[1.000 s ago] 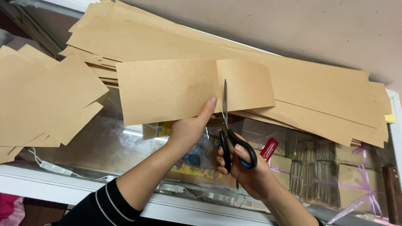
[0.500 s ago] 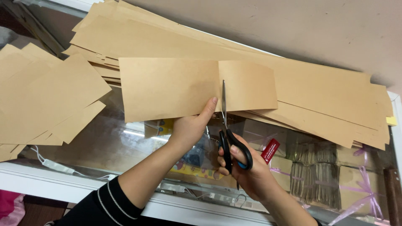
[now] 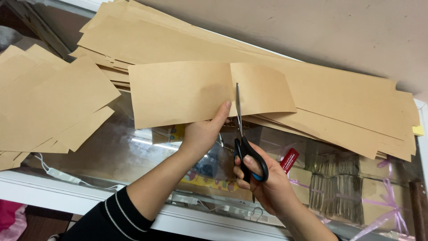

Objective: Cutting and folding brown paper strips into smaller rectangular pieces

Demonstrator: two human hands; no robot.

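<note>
red package (image 3: 289, 160): slim, white print, under glass right of centre | clear packs (image 3: 336, 196): ribbed, lilac ribbons, lower right | yellow label (image 3: 417, 130): far right edge

Shop, glass display counter (image 3: 133, 156), ribboned packets (image 3: 339, 196)

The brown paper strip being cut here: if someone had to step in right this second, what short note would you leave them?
Left hand: pinches the lower edge of the brown paper strip, thumb on top, holding it up over the glass counter.
Right hand: fingers through the black-handled scissors, blades upright in the strip.
Done: a cut runs up from the lower edge, through most of the strip's height; a pile of cut sheets lies to the left.
Left: the top part of the strip is still joined. A stack of long uncut strips lies behind.
</note>
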